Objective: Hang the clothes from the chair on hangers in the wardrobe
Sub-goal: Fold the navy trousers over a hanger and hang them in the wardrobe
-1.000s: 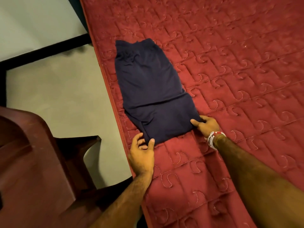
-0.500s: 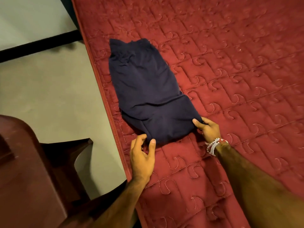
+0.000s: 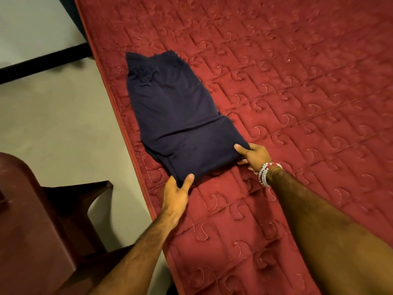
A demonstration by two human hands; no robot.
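Observation:
A dark navy garment lies folded on a red quilted mattress, near its left edge. My left hand is at the garment's near left corner, thumb on top of the cloth and fingers tucked under the edge. My right hand, with a bead bracelet at the wrist, grips the near right corner with the thumb on top. No hanger or wardrobe is in view.
A dark brown plastic chair stands at the lower left on the pale floor. The mattress edge runs diagonally between floor and garment. A black band crosses the floor at the upper left.
My left hand has moved forward from the mattress just short of the garment onto its near left corner. My right hand has stayed on the right corner. The view shifted slightly.

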